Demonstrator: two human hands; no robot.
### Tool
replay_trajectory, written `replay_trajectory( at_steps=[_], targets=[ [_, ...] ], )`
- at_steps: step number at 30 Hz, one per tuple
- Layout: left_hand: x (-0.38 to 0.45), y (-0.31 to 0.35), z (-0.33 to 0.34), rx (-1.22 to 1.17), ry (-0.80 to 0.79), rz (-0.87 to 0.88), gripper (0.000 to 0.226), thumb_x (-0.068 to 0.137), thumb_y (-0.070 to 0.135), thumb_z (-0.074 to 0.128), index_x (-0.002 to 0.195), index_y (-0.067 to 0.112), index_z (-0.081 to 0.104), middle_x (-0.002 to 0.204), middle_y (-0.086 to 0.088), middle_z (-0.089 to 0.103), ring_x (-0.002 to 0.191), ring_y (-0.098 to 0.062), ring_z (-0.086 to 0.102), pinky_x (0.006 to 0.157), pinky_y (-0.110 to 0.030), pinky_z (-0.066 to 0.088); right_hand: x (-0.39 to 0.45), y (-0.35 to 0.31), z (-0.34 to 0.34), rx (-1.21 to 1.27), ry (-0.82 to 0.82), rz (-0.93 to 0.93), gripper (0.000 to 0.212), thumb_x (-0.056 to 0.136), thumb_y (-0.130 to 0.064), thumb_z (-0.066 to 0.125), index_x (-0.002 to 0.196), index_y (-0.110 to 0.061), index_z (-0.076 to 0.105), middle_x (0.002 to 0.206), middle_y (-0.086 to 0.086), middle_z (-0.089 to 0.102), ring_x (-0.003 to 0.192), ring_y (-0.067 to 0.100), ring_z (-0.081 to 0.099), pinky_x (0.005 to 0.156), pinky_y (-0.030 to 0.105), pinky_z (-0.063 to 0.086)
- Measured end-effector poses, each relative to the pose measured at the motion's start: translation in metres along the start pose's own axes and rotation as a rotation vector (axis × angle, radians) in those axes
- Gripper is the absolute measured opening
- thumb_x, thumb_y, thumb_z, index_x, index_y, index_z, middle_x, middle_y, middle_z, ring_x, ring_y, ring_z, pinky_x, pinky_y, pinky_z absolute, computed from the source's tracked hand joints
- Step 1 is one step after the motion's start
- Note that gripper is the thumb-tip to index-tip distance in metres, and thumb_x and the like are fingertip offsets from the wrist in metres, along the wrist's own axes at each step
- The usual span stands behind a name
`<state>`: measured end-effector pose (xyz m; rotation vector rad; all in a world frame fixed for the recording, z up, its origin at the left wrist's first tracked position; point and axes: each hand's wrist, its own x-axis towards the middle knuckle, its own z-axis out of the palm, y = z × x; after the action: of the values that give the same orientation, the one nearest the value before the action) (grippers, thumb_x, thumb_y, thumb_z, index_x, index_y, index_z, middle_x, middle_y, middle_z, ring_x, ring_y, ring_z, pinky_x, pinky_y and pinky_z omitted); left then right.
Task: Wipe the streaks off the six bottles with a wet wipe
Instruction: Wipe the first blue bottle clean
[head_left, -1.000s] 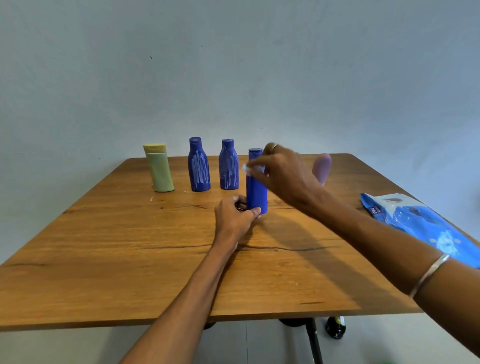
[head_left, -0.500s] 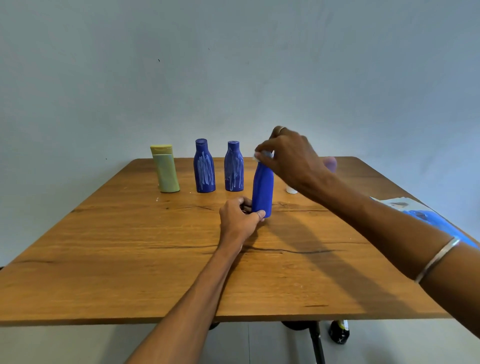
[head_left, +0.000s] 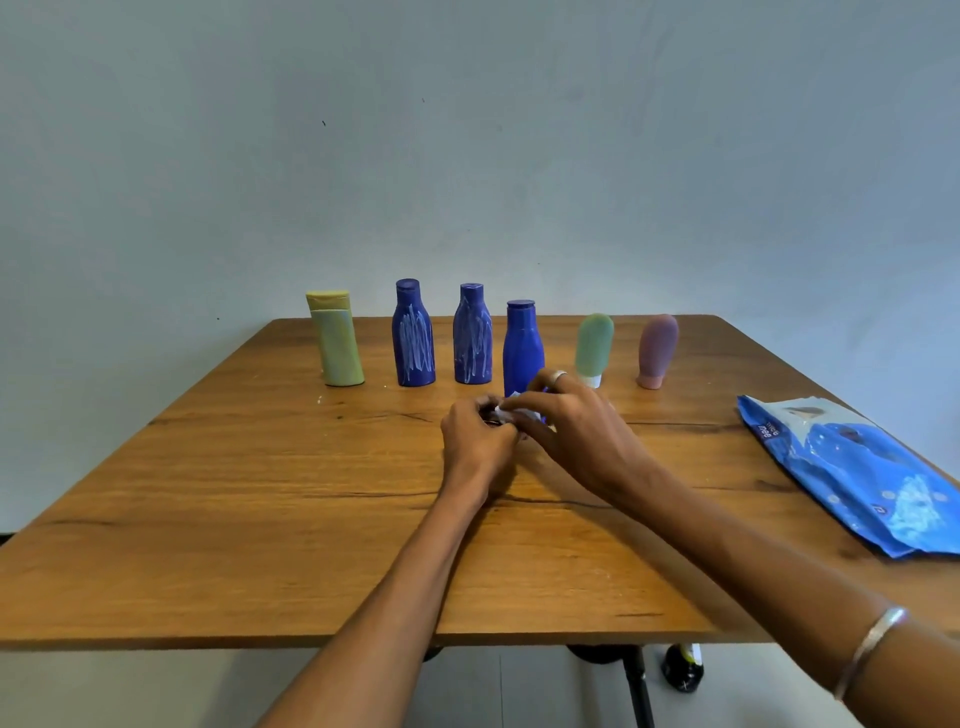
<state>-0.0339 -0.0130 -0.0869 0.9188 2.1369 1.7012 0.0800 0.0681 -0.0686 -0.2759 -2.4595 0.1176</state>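
Hands, left (head_left: 475, 441) and right (head_left: 576, 431), pinch wet wipe (head_left: 511, 413) before clean blue bottle (head_left: 522, 348).

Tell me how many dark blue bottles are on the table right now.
3. The left streaked blue bottle stands beside the yellow bottle, the middle streaked blue bottle right of it, and the clean blue bottle just behind the hands. None appear hidden.

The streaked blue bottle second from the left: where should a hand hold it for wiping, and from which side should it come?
Probably low on the streaked blue bottle, around its wide base, coming from the left front. It stands upright, and the white streaks cover the body facing the camera, so a low grip leaves them free. The yellow bottle stands apart on its left; another streaked bottle stands closer on its right.
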Motion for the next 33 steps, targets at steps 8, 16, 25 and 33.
replay_trajectory(
  at_steps=[8, 16, 25, 33],
  targets=[
    [0.002, -0.001, 0.003, -0.145, -0.043, -0.057, 0.025, 0.085, 0.009, 0.078, 0.108, 0.012, 0.07, 0.095, -0.003, 0.074, 0.08, -0.009, 0.074, 0.076, -0.025, 0.06, -0.002, 0.017, 0.01, 0.308, 0.376, 0.279, 0.018, 0.093, -0.02, 0.072, 0.111, -0.019, 0.075, 0.103, 0.001, 0.064, 0.089, 0.01, 0.065, 0.076, 0.034, 0.06],
    [0.007, -0.006, 0.003, -0.227, -0.038, -0.08, 0.038, 0.085, 0.012, 0.078, 0.121, 0.009, 0.069, 0.108, -0.003, 0.074, 0.097, -0.013, 0.072, 0.087, -0.031, 0.06, -0.015, 0.014, 0.018, 0.428, 0.265, 0.334, 0.015, 0.091, -0.021, 0.075, 0.105, -0.026, 0.075, 0.104, -0.007, 0.068, 0.097, 0.007, 0.067, 0.083, 0.03, 0.061],
    [0.008, -0.006, 0.003, -0.223, -0.168, -0.052, 0.034, 0.099, 0.002, 0.055, 0.131, 0.012, 0.063, 0.118, -0.001, 0.073, 0.109, -0.011, 0.069, 0.102, -0.04, 0.053, -0.02, 0.014, 0.012, 0.589, 0.238, 0.443, 0.013, 0.089, -0.015, 0.076, 0.098, -0.024, 0.075, 0.097, -0.012, 0.073, 0.09, 0.002, 0.071, 0.081, 0.024, 0.06],
    [0.005, 0.002, -0.003, -0.432, -0.405, -0.121, 0.022, 0.106, 0.021, 0.047, 0.126, 0.017, 0.056, 0.122, -0.007, 0.068, 0.112, -0.02, 0.07, 0.101, -0.041, 0.055, -0.02, 0.014, 0.014, 0.564, 0.24, 0.417, 0.012, 0.085, -0.015, 0.079, 0.093, -0.024, 0.077, 0.091, -0.008, 0.074, 0.086, 0.006, 0.071, 0.079, 0.031, 0.061]
  ],
)
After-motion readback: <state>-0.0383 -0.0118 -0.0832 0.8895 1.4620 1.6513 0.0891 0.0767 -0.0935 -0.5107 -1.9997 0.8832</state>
